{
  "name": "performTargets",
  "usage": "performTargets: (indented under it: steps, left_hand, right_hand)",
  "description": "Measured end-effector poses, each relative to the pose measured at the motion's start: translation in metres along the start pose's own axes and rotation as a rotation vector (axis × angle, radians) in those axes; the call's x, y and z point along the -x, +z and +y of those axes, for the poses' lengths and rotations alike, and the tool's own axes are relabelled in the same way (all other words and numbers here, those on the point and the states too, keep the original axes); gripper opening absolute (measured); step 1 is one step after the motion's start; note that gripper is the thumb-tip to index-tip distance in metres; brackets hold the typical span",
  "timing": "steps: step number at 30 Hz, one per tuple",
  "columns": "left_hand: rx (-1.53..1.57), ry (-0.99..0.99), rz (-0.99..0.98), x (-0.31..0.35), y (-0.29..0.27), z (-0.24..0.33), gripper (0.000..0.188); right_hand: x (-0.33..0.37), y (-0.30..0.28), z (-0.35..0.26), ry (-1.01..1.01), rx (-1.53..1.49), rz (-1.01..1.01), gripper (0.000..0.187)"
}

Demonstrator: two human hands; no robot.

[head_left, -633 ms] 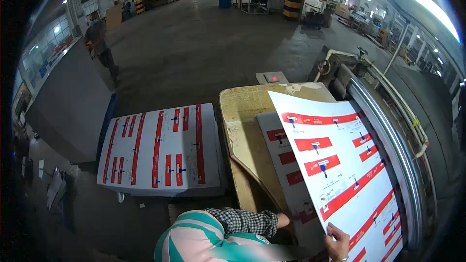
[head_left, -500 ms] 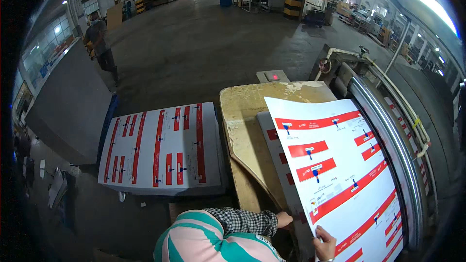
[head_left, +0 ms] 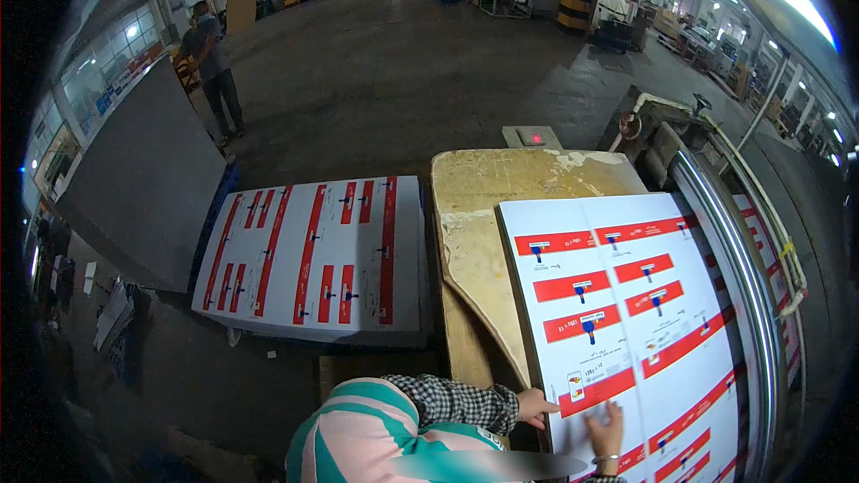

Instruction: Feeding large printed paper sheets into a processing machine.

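Note:
A large white printed sheet [head_left: 573, 273] with red bands and small blue brush pictures lies flat on the worn wooden table [head_left: 474, 181]. A second printed sheet [head_left: 684, 304] lies beside it on the right, its far side reaching the shiny metal roller [head_left: 729, 255]. My left hand [head_left: 534, 407] touches the left sheet's near-left edge, one finger stretched out and the others partly curled. My right hand [head_left: 606, 434], with a bracelet at the wrist, rests on the sheets with its fingers spread.
Left of the table stands a stack of similar printed sheets [head_left: 304, 259]. Beyond it rises a tall grey stack [head_left: 148, 179]. A person [head_left: 212, 67] stands at the back left. A pipe with a valve [head_left: 631, 125] runs along the machine. A small box with a red light [head_left: 534, 138] sits behind the table.
The raised sheet has come down flat and moved right toward the roller, uncovering the sheet on the left. My right hand has let go of its edge; my left hand has moved onto the sheet edge.

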State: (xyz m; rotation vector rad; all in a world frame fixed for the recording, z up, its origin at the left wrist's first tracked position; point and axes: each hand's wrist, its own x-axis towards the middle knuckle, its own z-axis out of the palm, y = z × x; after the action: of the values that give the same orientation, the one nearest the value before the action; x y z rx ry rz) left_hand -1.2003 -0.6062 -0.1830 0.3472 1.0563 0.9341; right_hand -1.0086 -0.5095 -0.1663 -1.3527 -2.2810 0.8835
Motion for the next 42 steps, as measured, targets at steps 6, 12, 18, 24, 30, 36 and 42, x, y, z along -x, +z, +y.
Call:
performTargets:
  steps: [6,12,18,24,30,36,42]
  left_hand:
    - [-0.116,0.159,-0.050,-0.010,-0.007,-0.018,0.031]
    - [-0.166,0.002,-0.061,0.013,-0.004,0.005,0.019]
    - [-0.366,0.063,0.007,0.003,-0.008,-0.001,0.020]
    - [-0.568,0.143,0.081,-0.013,-0.011,-0.013,0.022]
    - [0.084,0.079,0.028,-0.023,-0.008,-0.021,0.036]
    - [0.015,0.040,0.021,-0.013,0.000,-0.005,0.032]
    - [-0.117,0.131,-0.056,-0.006,-0.007,-0.008,0.030]
  right_hand:
    - [0.041,-0.009,-0.062,-0.233,0.308,-0.273,0.051]
    - [0.032,-0.066,-0.045,-0.106,-0.310,-0.389,0.035]
    - [0.052,-0.079,-0.079,-0.125,-0.265,-0.197,0.027]
    - [0.065,-0.027,-0.058,0.085,-0.445,-0.267,0.028]
    - [0.019,-0.030,-0.043,0.325,-0.336,-0.359,0.044]
    - [-0.007,-0.013,-0.003,0.135,-0.002,-0.082,0.066]
    - [0.032,-0.008,-0.061,-0.076,0.183,-0.333,0.094]
